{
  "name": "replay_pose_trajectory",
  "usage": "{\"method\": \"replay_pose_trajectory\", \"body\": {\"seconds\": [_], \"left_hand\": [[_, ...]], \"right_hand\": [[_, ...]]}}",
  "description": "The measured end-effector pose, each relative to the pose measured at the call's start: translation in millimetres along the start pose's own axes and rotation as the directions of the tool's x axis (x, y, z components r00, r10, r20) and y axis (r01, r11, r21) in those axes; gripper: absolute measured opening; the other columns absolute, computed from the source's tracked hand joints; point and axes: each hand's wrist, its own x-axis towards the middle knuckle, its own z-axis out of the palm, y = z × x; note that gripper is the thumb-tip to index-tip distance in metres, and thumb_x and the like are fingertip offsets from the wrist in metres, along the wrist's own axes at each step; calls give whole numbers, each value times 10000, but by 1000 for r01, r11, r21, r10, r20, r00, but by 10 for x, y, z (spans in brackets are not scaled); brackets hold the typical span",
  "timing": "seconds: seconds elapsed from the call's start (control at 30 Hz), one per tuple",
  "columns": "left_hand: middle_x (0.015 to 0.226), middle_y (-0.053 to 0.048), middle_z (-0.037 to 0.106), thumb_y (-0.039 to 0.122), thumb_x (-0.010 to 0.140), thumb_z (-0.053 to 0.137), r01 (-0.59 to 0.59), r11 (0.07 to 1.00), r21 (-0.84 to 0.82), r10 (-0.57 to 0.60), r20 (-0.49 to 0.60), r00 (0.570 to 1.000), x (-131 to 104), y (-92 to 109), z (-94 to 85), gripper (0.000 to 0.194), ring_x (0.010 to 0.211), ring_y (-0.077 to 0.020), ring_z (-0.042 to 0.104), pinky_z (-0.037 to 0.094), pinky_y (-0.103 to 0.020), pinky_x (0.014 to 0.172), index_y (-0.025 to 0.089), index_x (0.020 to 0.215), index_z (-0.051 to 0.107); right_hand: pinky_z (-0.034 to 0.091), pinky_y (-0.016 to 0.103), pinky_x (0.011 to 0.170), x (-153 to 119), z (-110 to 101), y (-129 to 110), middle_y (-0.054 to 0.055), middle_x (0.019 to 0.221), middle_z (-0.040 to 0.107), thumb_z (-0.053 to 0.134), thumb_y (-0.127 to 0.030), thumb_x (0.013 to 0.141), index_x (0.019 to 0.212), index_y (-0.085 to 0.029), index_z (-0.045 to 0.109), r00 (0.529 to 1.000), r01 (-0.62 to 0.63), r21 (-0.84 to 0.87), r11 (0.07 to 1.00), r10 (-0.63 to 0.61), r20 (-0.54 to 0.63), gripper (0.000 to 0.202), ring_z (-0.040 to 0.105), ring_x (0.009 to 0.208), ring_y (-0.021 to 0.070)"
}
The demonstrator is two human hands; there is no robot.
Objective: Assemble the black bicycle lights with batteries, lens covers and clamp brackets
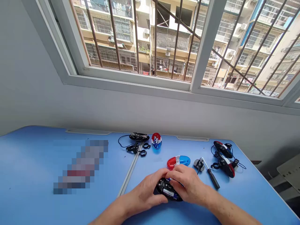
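My left hand (148, 190) grips the left side of an opened black oval housing (161, 186), thumb below and fingers along its upper edge. A white-and-blue battery (170, 192) lies inside the housing. My right hand (187, 184) is closed over the housing's upper right, its fingertips bent in by a dark blue piece that they partly hide. Whether that piece is pinched I cannot tell. Just beyond the hands lies a red-and-blue translucent oval cover (178, 161). Right of it are a small grey-and-black part (199, 164) and a black-handled screwdriver (213, 179).
At the back sit a black oval unit (139, 137) with a cable, black ring clamps (142, 152) and a red-and-blue cover (156, 141) holding batteries. Two assembled units (225, 164) lie at the right. A pixelated object (82, 167) is on the left. A window (131, 76) rises behind the blue table (30, 175).
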Motion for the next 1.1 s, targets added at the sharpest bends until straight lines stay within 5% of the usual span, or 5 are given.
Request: {"method": "replay_pose_trajectory", "body": {"seconds": [0.5, 0.8, 1.1], "left_hand": [[1006, 17, 631, 150, 689, 624, -23, 1000, 9, 23, 9, 1000, -7, 70, 0, 410, 858, -194, 554, 446, -266, 778, 233, 1077, 521], [1052, 0, 624, 245, 767, 658, -56, 998, 3, 55, 20, 998, -14, 37, 11, 380, 883, -195, 559, 449, -275, 805, 226, 1117, 512], [1066, 3, 622, 173, 758, 661, -78, 997, -4, 79, 38, 996, -11, 9, 5, 453, 888, -189, 569, 457, -266, 801, 239, 1174, 496]], "right_hand": [[320, 276, 535, -9, 136, 61, 21, 711, 492, 519, -408, 793, 820, -201, 572, 998, 57, -70, 996, -59, -20, 216, 413, 616, 169], [330, 280, 529, -25, 189, 69, 26, 710, 484, 473, -472, 804, 772, -195, 567, 994, 79, -4, 997, -79, -75, 294, 405, 610, 164], [355, 274, 527, -25, 208, 79, 34, 732, 481, 440, -493, 846, 775, -191, 570, 984, 126, 48, 991, -118, -135, 337, 428, 619, 163]]}}
